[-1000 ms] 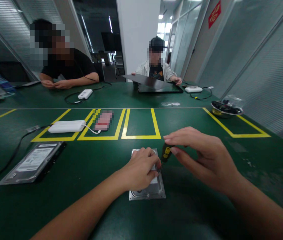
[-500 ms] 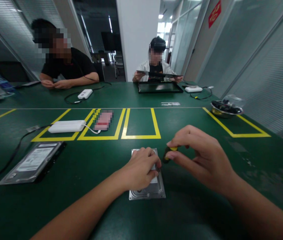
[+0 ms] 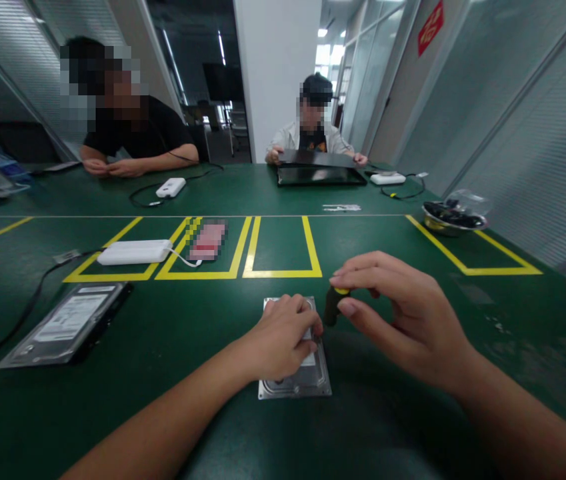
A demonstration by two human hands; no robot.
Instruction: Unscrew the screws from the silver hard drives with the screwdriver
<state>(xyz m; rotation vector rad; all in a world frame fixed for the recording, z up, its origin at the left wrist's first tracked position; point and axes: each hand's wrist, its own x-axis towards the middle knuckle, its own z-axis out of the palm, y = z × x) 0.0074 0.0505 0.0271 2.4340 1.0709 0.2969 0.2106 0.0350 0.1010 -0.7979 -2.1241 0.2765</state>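
white power bank [image 3: 134, 253] cabled to smartphone [image 3: 207, 241] | metal bowl [image 3: 445, 230], right | red sign [image 3: 431, 28], upper right | black-shirted person [image 3: 160, 133], left

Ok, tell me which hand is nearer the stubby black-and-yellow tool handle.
Right. The right hand has its fingertips on the tool handle; the left hand rests on the rectangular silver hard drive, left of the tool handle.

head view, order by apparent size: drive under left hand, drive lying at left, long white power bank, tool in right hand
1. Drive under left hand and drive lying at left: close, first partly covered, so unranked
2. Long white power bank
3. Tool in right hand, partly hidden
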